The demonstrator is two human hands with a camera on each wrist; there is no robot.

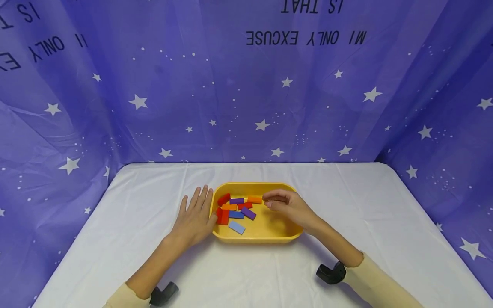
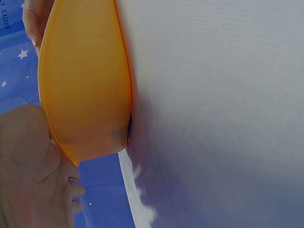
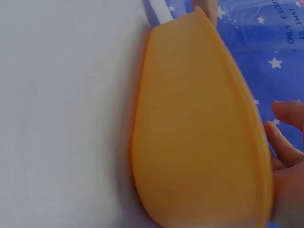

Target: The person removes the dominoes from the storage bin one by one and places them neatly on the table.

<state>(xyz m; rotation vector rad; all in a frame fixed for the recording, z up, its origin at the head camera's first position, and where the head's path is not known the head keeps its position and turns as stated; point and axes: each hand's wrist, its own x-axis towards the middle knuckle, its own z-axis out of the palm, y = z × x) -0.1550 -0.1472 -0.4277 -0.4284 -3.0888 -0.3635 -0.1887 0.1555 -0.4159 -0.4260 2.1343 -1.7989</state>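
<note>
A yellow oblong tub (image 1: 269, 239) stands on the white table, with several flat coloured blocks gathered in its left half. Beside the tub's left end is my left hand (image 1: 194, 221), fingers straight and spread, its thumb at the rim. My right hand (image 1: 294, 208) hovers over the tub's right half, thumb and fingers apart and slightly bent, with nothing seen between them. Its fingertips are nearest an orange block (image 1: 254, 199). Around that lie a purple block (image 1: 248, 213), a blue block (image 1: 236, 215), a light blue block (image 1: 236, 227) and red blocks (image 1: 222, 216). Both wrist views show mostly the tub's outer wall (image 2: 88, 80).
A white cloth (image 1: 346, 192) covers the table. Purple-blue curtains (image 1: 231, 107) with white stars and lettering hang behind it and along both sides. Each forearm has a black wrist device, one (image 1: 331, 273) on the right and another (image 1: 164, 294) on the left.
</note>
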